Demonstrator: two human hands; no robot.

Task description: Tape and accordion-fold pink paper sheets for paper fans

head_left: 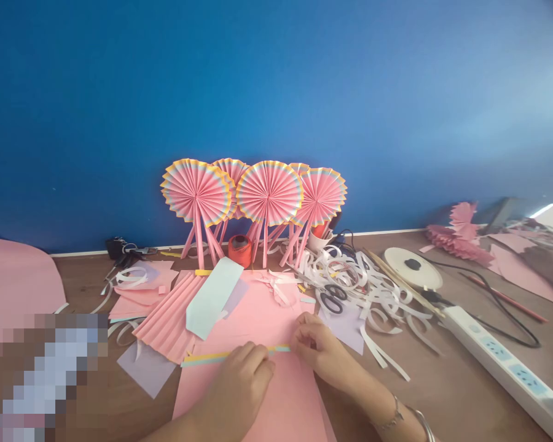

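Observation:
My left hand [238, 385] and my right hand [319, 348] both pinch a narrow folded edge [209, 358] of a pink paper sheet [258, 319] with a yellow-and-blue border. The sheet lies flat on the wooden table [442, 387] in front of me. Both hands have their fingers closed on the fold, the left near its middle, the right at its right end. A pleated pink paper [166, 319] lies just left of the sheet, with a pale blue paper piece [214, 296] resting across it.
Several finished pink paper fans [253, 196] lean against the blue wall. A red thread spool [239, 249], black scissors [330, 299], curled white paper strips [364, 288], a white round device [412, 267] and a white power strip [507, 362] lie to the right. More pink paper [461, 236] sits far right.

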